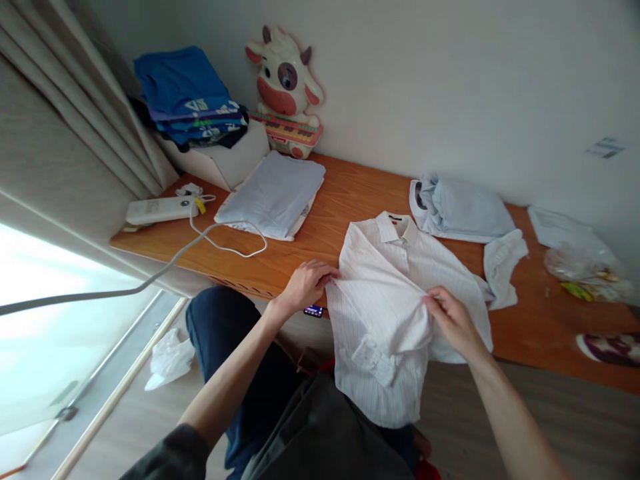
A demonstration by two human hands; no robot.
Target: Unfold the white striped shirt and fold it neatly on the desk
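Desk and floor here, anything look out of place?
A crumpled white bag lies on the floor near the glass, perhaps dropped, while most things sit on the desk. I see no spill.

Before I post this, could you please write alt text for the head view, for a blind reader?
A striped white shirt hangs partly off a table, a person's left hand touching its side, right hand gripping its fabric. Folded clothes and a cow toy sit farther back.
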